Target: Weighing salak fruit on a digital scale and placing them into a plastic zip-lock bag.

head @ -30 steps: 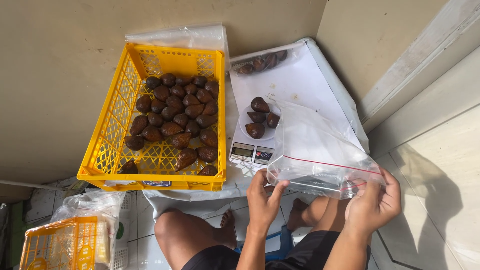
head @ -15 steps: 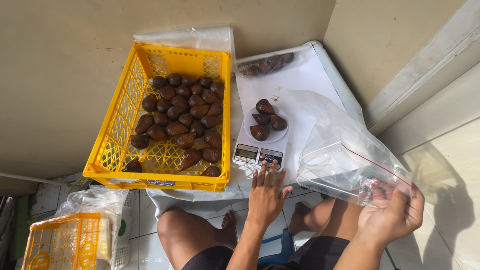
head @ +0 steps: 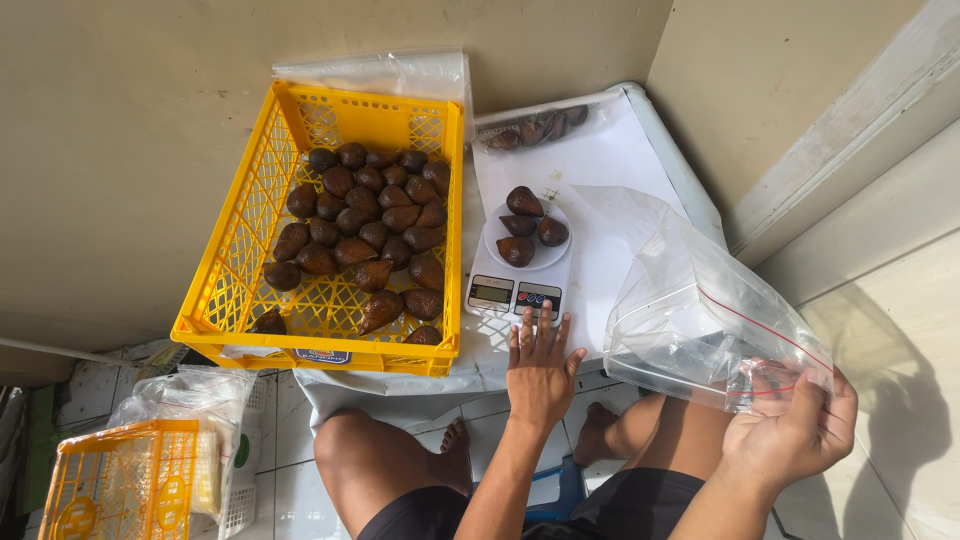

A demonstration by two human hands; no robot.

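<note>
Head view: a clear zip bag [head: 700,300] is pinched at its near corner by the right hand [head: 790,435], and is held up, puffed open, off the white tabletop [head: 610,160]. The left hand [head: 540,365], fingers spread and holding nothing, is stretched toward the kitchen scale [head: 518,285] just beyond it, where four brown scaly fruits [head: 527,228] are piled. Weighing seems done; bagging them likely calls for grasping the fruit first.

The left hand [head: 540,368] reaches up at lower centre, flat, fingers spread and empty. The right hand [head: 790,435], at lower right, is curled, fingers pinched closed, wrist bent inward.
</note>
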